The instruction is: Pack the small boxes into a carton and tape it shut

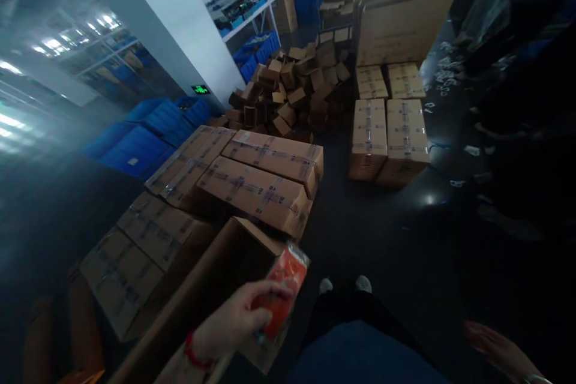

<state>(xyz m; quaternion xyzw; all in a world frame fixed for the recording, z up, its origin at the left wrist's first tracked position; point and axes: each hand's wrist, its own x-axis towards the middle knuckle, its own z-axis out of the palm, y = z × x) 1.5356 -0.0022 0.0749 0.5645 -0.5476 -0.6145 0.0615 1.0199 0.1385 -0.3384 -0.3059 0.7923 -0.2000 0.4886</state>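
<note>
My left hand (pixel 245 312), with a red band at its wrist, is closed around an orange packet (pixel 290 270) that has a shiny, clear end. It holds the packet over the near edge of an open cardboard box (pixel 180 306). The inside of that box is dark, and I cannot make out what it contains. Away from the boxes, at the lower right, my right hand (pixel 497 348) hangs with its fingers stretched out and nothing in them.
Taped cartons (pixel 261 189) lie beyond the open box. More taped cartons (pixel 407 132) stand at the right, near upright cardboard sheets (pixel 400 27). Small open boxes (pixel 292 90) are heaped by a white pillar (pixel 180 24). Blue bins (pixel 135 147) sit at the left.
</note>
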